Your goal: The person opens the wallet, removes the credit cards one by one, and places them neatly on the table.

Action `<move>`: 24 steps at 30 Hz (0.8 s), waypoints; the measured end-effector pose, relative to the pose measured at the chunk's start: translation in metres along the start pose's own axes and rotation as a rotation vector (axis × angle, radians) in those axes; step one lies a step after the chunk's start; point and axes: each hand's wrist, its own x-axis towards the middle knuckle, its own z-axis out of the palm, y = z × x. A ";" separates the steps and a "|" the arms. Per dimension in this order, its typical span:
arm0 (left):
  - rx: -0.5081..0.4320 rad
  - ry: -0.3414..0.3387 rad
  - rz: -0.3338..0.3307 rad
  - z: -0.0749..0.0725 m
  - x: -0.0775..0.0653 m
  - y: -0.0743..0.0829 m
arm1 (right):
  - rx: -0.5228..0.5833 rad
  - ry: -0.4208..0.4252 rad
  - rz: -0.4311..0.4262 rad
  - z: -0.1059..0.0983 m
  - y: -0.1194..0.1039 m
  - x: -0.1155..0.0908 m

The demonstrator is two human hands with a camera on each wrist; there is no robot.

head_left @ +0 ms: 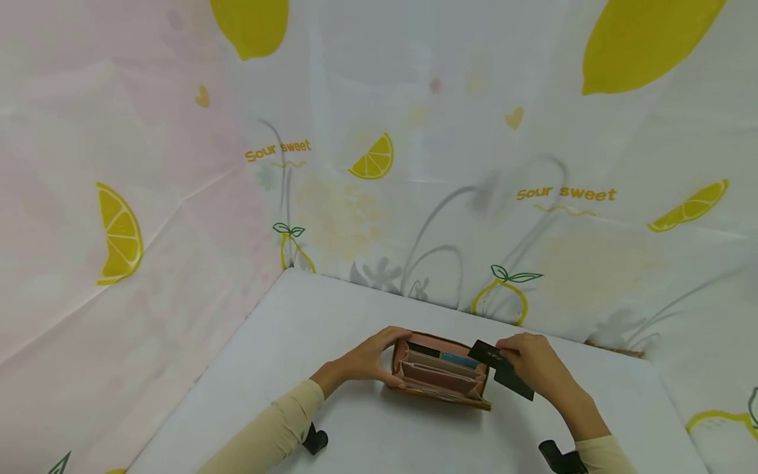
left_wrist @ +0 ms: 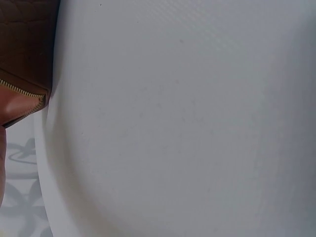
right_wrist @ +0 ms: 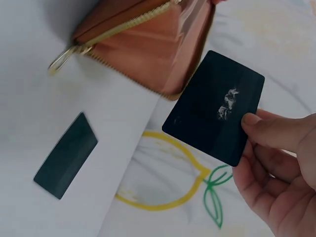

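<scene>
A brown zip-around wallet [head_left: 441, 376] with a pink lining stands unzipped on the white table, its pockets facing up. At its left end, my left hand [head_left: 372, 359] grips it, thumb and fingers on opposite edges. Inside, a blue card [head_left: 459, 360] and a black card [head_left: 424, 349] peek out of the slots. Beside the wallet's right end, my right hand [head_left: 533, 362] pinches a black card [right_wrist: 215, 108] with smudged white print between thumb and fingers. A second dark card [right_wrist: 65, 155] lies flat on the table below it. The left wrist view catches only the wallet's quilted corner [left_wrist: 27, 44] and a finger's edge.
The white table [head_left: 331, 309] meets a lemon-printed backdrop [head_left: 438, 217] at the back and left. A gold zipper pull [right_wrist: 61, 60] hangs from the wallet's corner. Black straps [head_left: 559, 457] sit at both wrists.
</scene>
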 end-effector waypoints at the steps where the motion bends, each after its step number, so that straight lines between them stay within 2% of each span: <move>1: 0.003 0.002 0.004 0.000 0.000 0.000 | 0.001 -0.019 0.008 -0.001 0.003 -0.002; 5: 0.019 0.004 0.019 0.002 -0.001 -0.001 | 0.008 -0.107 0.028 -0.008 0.021 -0.009; 11: 0.015 0.005 0.016 0.002 -0.001 -0.001 | -0.014 -0.196 0.042 -0.012 0.059 -0.023; 15: 0.027 0.007 0.017 0.002 -0.002 -0.002 | -0.012 -0.266 0.094 -0.011 0.080 -0.035; 18: 0.044 0.013 0.030 0.002 -0.002 -0.002 | -0.006 -0.316 0.165 -0.009 0.093 -0.045; 24: 0.037 0.015 0.030 0.002 -0.003 -0.002 | 0.013 -0.363 0.242 -0.006 0.111 -0.062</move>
